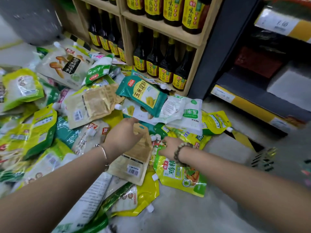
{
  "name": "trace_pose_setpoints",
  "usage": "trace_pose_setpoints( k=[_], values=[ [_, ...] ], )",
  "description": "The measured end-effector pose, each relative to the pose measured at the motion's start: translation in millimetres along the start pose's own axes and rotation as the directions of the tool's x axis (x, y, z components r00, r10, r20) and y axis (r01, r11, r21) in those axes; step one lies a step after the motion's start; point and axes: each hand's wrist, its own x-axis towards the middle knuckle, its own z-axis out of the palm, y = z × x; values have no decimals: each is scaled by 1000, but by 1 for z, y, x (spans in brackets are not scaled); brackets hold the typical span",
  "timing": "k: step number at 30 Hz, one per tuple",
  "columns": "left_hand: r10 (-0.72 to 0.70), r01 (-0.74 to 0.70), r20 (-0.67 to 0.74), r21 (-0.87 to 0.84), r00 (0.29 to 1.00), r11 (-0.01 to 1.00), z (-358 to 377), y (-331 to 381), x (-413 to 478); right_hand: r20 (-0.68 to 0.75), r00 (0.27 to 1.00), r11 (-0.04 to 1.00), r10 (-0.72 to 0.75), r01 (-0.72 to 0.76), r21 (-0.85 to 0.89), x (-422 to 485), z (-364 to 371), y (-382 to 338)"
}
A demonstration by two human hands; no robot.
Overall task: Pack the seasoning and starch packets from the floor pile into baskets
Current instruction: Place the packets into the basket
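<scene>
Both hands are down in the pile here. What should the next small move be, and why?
Probably lift the tan packet clear of the pile. The left hand curls over its top edge, and it lies on top with no other packet covering it. The right hand is at the top of the yellow-green packet beside it; its grip is unclear.

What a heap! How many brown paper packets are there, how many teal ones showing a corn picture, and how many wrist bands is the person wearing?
Brown paper packets: 2, one up the pile, one at the left hand
Teal corn-picture packets: 1
Wrist bands: 2, a bangle and beads
Total: 5
</scene>
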Motion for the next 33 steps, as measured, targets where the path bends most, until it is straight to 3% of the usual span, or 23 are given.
trace_pose_setpoints(
  k=[3,5,8,10,13,17,20,22,24,27,30,33],
  values=[
    [-22,22,-3,16,1000,1000,10,-13,-6,186,982,975,38,-78,209,23,45,0],
    [-19,19,-10,28,1000,999,17,-24,-17,262,961,904,85,-185,384,38,70,1],
    [-94,91,-50,-50,994,995,26,-40,-36,278,945,708,170,-313,633,52,85,-2],
    [-126,120,-50,-102,991,987,34,-49,-43,260,942,511,214,-335,792,58,89,-11],
    [-157,148,-30,-203,987,968,44,-57,-48,207,955,316,214,-268,910,66,94,-29],
    [-217,185,-60,-334,974,924,54,-63,-57,138,975,323,174,-188,927,65,101,-26],
    [-240,168,-113,-439,964,882,59,-67,-64,67,990,219,123,-93,971,64,101,-7],
    [-270,162,-144,-513,952,843,62,-69,-69,4,993,215,116,-29,976,54,91,7],
    [-349,188,-122,-656,929,731,63,-69,-71,-50,995,227,90,29,973,42,81,21],
    [-430,321,147,-874,891,366,61,-64,-71,-29,999,133,15,27,991,22,75,34],
    [-255,502,487,-865,835,-8,59,-54,-72,-12,998,79,-56,17,997,7,76,31],
    [-119,606,612,-791,782,-87,61,-45,-72,-2,993,82,-117,12,997,-3,82,21]
  ],
)
